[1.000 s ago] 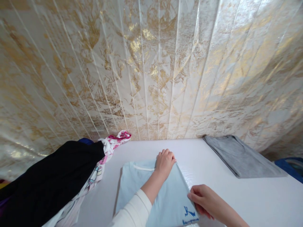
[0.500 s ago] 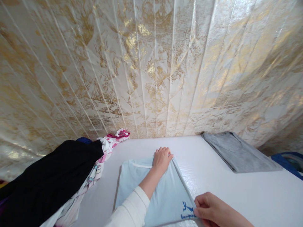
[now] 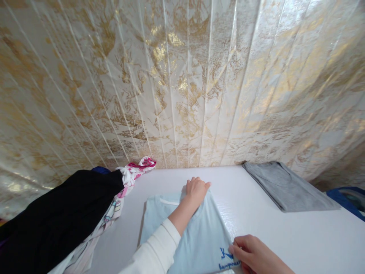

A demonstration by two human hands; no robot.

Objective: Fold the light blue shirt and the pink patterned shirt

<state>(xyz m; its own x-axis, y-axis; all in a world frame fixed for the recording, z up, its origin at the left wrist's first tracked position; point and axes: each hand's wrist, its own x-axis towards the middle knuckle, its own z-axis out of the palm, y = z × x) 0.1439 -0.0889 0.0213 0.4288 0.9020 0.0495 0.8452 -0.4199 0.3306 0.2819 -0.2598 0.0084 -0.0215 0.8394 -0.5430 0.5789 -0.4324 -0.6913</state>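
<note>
A light blue T-shirt [image 3: 196, 236] lies folded into a rectangle on the white table, its neckline at the far side and a dark blue print near its lower right corner. Reaching across it, my left hand [image 3: 196, 190] has its fingers curled closed on the shirt's far right corner by the collar. My right hand [image 3: 249, 251] pinches the near right edge of the shirt beside the print, thumb on top. The fingertips of the left hand are partly hidden behind its knuckles.
On the left, a heap of clothes has a black garment [image 3: 68, 213] on top and a white and pink patterned cloth [image 3: 134, 173] showing beneath. A folded grey garment [image 3: 288, 186] lies at the back right. Behind the table [image 3: 273, 236] hangs a gold-patterned sheet [image 3: 182, 83]. Something blue [image 3: 348, 198] sits at the far right.
Both hands stay on the shirt's right edge. The right hand has shifted slightly left, and the left thumb sticks out a little more. The view has tilted slightly.
</note>
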